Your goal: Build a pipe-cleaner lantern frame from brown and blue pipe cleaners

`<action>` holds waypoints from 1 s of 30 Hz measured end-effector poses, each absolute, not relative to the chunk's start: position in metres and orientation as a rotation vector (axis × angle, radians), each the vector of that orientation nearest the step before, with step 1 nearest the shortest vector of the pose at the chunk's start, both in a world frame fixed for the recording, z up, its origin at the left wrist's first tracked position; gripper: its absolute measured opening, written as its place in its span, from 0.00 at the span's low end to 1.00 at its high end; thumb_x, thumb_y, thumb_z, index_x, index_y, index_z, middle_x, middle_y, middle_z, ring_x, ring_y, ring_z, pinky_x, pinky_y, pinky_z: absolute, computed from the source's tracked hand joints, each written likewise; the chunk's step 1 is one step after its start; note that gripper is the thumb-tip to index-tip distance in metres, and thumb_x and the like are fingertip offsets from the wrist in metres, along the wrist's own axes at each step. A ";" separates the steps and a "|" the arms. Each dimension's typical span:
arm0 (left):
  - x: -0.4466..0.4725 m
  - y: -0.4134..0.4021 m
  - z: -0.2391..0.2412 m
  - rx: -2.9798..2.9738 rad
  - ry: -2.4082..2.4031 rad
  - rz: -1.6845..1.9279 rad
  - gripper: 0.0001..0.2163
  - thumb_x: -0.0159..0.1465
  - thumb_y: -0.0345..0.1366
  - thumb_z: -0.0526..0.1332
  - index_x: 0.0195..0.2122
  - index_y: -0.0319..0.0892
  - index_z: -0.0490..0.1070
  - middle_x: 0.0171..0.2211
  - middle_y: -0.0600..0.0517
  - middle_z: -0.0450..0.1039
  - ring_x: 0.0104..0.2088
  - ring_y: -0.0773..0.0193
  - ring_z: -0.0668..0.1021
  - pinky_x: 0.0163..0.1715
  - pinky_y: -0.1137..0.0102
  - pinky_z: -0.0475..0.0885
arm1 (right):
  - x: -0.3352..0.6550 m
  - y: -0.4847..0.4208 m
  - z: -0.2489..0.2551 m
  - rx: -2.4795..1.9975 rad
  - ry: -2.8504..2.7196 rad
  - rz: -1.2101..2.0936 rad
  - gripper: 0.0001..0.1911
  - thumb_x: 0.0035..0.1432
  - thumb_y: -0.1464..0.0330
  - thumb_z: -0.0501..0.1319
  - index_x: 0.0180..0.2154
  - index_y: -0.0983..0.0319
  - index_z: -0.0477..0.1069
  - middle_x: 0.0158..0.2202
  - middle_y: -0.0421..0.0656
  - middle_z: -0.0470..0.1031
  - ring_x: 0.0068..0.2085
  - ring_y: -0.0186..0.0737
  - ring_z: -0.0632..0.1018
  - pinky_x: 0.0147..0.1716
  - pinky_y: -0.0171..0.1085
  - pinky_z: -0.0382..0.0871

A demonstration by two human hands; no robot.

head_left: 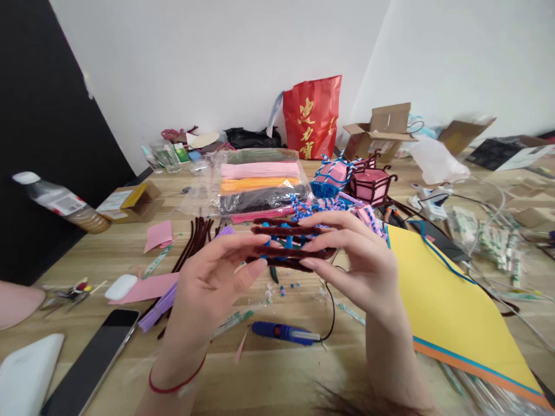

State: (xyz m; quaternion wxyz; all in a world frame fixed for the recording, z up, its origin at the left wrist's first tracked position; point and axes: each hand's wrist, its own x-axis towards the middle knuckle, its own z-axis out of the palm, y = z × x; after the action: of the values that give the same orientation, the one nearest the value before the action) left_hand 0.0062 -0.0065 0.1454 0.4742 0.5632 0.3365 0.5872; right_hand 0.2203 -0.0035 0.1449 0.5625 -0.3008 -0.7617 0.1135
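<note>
Both hands hold a small frame of dark maroon pipe cleaners (289, 242) with blue pieces woven through it, lifted above the wooden table (277, 370). My left hand (212, 283) pinches its left end between thumb and fingers; a red cord circles that wrist. My right hand (351, 260) grips the right end, fingers laid across the maroon bars. A blue glue gun (284, 332) with a black cord lies on the table just below the hands.
Packs of pink, orange and black pipe cleaners (260, 185) lie behind the hands. Yellow paper (451, 312) sits right, a phone (93, 364) and loose maroon and purple pipe cleaners (191, 242) left. A tilted bottle (60, 202), red bag (312, 115), cardboard boxes (381, 136) and small lantern models (368, 185) stand farther back.
</note>
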 end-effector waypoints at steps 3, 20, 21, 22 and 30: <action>0.006 -0.008 0.147 1.374 0.848 1.444 0.07 0.59 0.37 0.75 0.38 0.54 0.84 0.38 0.56 0.85 0.41 0.60 0.86 0.48 0.65 0.84 | 0.220 -0.003 0.144 -0.671 -1.799 0.306 0.10 0.60 0.73 0.72 0.42 0.58 0.78 0.50 0.43 0.80 0.50 0.39 0.80 0.51 0.38 0.77; 0.000 -0.005 0.149 1.357 0.821 1.470 0.06 0.58 0.40 0.77 0.34 0.53 0.82 0.37 0.56 0.82 0.41 0.64 0.84 0.45 0.71 0.83 | 0.224 0.001 0.145 -0.534 -1.781 0.462 0.12 0.59 0.77 0.70 0.42 0.58 0.77 0.54 0.44 0.77 0.55 0.41 0.77 0.47 0.37 0.78; 0.001 -0.005 0.150 1.359 0.808 1.463 0.06 0.58 0.40 0.77 0.35 0.54 0.82 0.37 0.55 0.82 0.42 0.62 0.85 0.46 0.69 0.83 | 0.224 0.001 0.145 -0.532 -1.783 0.453 0.12 0.59 0.77 0.70 0.42 0.58 0.77 0.54 0.44 0.77 0.54 0.41 0.78 0.47 0.37 0.78; 0.001 -0.006 0.151 1.361 0.796 1.458 0.06 0.58 0.40 0.77 0.35 0.54 0.82 0.38 0.55 0.82 0.43 0.61 0.84 0.47 0.68 0.83 | 0.224 0.001 0.145 -0.528 -1.782 0.451 0.11 0.59 0.77 0.69 0.42 0.58 0.77 0.54 0.44 0.77 0.54 0.40 0.78 0.47 0.37 0.78; -0.004 -0.005 0.149 1.371 0.772 1.426 0.08 0.57 0.39 0.77 0.36 0.52 0.83 0.36 0.54 0.81 0.39 0.61 0.83 0.43 0.67 0.82 | 0.224 0.001 0.146 -0.499 -1.774 0.442 0.12 0.58 0.79 0.69 0.42 0.59 0.78 0.53 0.44 0.77 0.56 0.40 0.77 0.57 0.41 0.74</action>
State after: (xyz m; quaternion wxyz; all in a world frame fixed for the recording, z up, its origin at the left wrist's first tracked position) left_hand -0.0045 -0.0054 0.1490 0.4872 0.5639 0.3173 0.5865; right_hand 0.2244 0.0010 0.1457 0.5835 -0.2136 -0.7602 0.1894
